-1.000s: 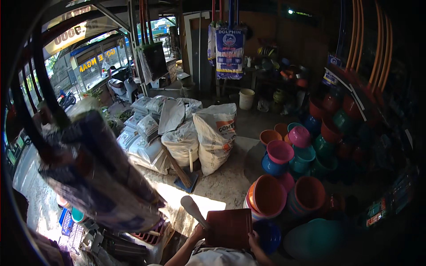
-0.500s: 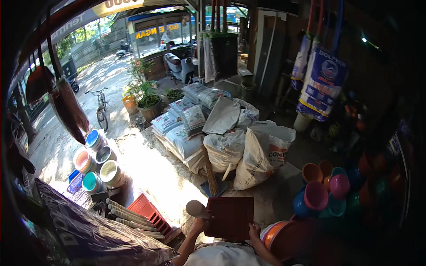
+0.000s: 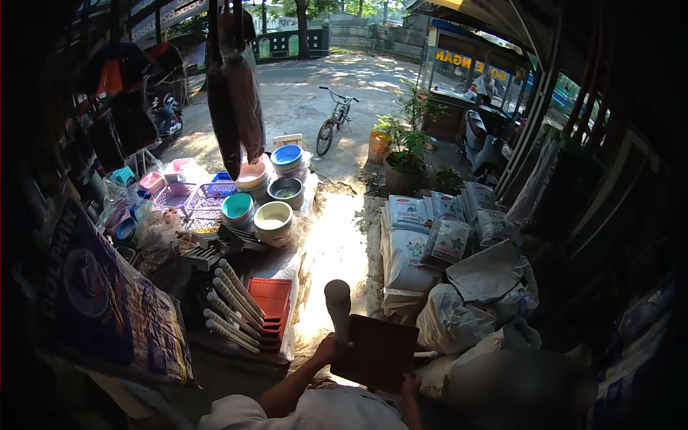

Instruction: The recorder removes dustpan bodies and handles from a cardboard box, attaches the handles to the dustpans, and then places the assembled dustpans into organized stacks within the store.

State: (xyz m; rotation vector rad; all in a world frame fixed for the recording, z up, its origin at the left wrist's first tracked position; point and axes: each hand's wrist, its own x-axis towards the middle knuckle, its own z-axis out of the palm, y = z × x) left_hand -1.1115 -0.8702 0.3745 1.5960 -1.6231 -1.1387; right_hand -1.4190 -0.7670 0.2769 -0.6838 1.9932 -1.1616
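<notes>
A dark red dustpan (image 3: 376, 352) is held in front of my body. Its pale handle (image 3: 338, 308) rises toward the camera with a rounded end. My left hand (image 3: 328, 350) is closed round the foot of this handle. At the pan's lower right corner, my right hand (image 3: 410, 385) pinches the edge. Left of my left hand lies a stack of similar red dustpans (image 3: 271, 295), their cream handles (image 3: 233, 304) pointing to the left. White sacks (image 3: 459, 315) stand just beyond the pan on the right.
Stacked basins and pots (image 3: 273, 217) stand at the left, with lilac baskets (image 3: 211, 199) behind. Filled bags (image 3: 412, 251) are piled at the right. A packaged purple item (image 3: 93, 279) hangs at near left. Farther off are a bicycle (image 3: 335, 122) and potted plants (image 3: 406, 168).
My view has turned left, so the sacks now sit farther right and more basins show. The dustpan has tilted a little, and its handle appears longer. Both hands keep their hold.
</notes>
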